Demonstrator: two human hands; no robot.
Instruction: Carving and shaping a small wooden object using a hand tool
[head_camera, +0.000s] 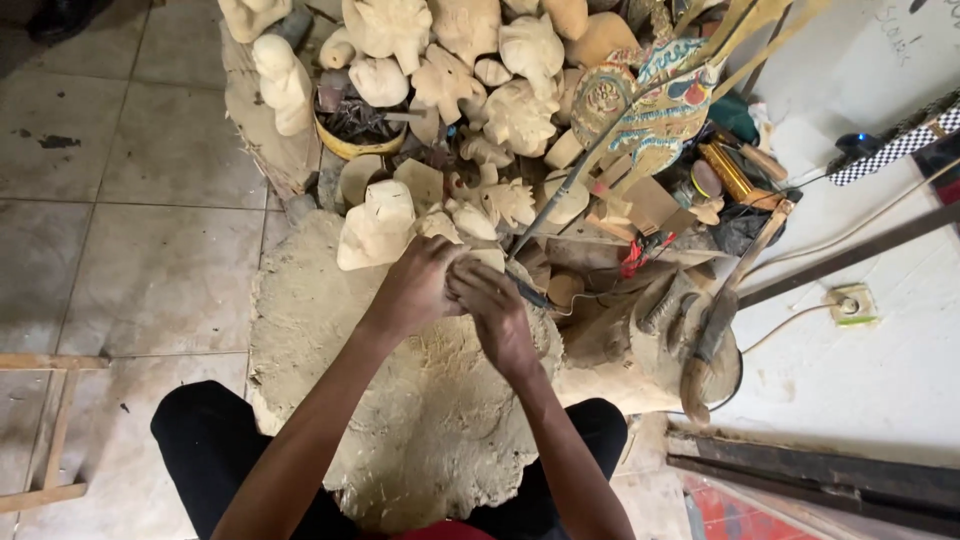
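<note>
Wood block: rough work surface between the knees. Left hand and right hand: fingers clamped together on a small pale carving piece, mostly hidden; apparently mid-shaping. Beyond: pale carved figures, unpainted; painted puppet.

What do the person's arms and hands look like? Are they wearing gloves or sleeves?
No gloves and no sleeves in view. Both arms are bare from the bottom edge of the picture to the fingers. The left hand and the right hand show no rings, watch or bracelets that can be made out. Lower down, the person wears black trousers, with a bit of red clothing at the bottom edge.
</note>
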